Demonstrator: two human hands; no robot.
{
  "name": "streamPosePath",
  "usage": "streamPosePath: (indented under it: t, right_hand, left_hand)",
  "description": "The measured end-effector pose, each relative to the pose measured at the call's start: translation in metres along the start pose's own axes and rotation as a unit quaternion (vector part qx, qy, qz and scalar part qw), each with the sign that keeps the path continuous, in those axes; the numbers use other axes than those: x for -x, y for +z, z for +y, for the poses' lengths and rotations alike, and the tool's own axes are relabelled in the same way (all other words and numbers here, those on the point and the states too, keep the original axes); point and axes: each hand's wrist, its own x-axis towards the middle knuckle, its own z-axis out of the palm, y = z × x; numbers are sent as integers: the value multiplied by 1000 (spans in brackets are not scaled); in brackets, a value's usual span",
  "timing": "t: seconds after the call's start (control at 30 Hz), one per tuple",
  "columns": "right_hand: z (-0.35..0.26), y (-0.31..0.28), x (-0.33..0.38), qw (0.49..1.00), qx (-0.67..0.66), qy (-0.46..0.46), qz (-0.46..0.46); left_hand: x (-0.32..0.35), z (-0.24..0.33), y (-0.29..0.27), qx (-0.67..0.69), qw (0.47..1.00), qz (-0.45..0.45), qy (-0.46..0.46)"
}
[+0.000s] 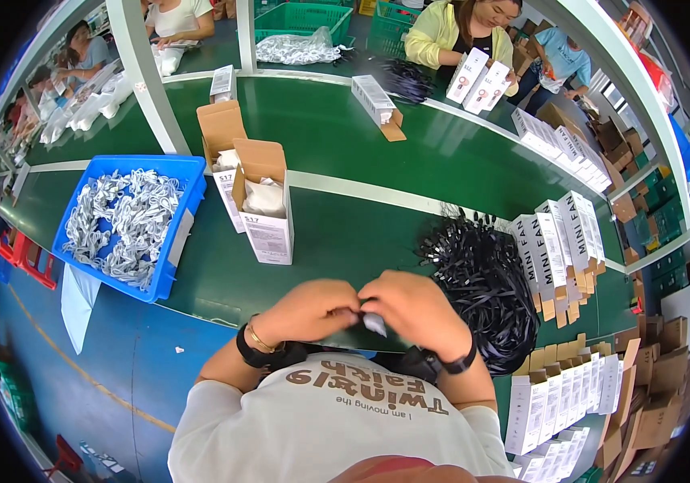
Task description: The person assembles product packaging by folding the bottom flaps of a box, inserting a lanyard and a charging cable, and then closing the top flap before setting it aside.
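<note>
My left hand (313,311) and my right hand (413,310) meet at the table's near edge, close to my body. Both are closed, fingertips almost touching. A small whitish-grey piece (374,324) pokes out below the right fingers; its kind is hard to make out, and most of it is hidden. Whatever the left fingertips pinch does not show clearly. Beyond my hands stand two white cartons with raised brown flaps, the nearer carton (269,240) and the farther carton (229,201), each with a white wrapped item inside. Right of my hands lies a heap of black straps (494,310).
A blue bin (176,253) of coiled white cables sits at the left. White boxes (554,249) stand in rows on the right, with open-topped boxes (534,402) below them. Across the green table (345,225), a person in yellow (441,36) handles white boxes. Metal posts (145,80) rise behind.
</note>
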Motion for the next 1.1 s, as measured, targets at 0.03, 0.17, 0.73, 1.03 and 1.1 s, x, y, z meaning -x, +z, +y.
streamPosePath:
  t: [0.03, 0.17, 0.73, 1.03, 1.1]
  right_hand:
    - [1, -3, -2, 997, -58, -6, 56]
    - [3, 36, -1, 998, 30, 1, 59]
    - [-38, 70, -71, 915, -317, -54, 244]
    - [-38, 34, -134, 940, 223, -119, 230]
    - [-36, 31, -132, 943, 269, -59, 186]
  left_hand:
    - [1, 5, -1, 125, 991, -33, 24]
    - [3, 8, -7, 298, 949, 101, -25]
    - [29, -20, -21, -158, 894, 387, 161]
    - [24, -25, -45, -260, 823, 502, 56]
    - [28, -32, -43, -234, 848, 473, 37]
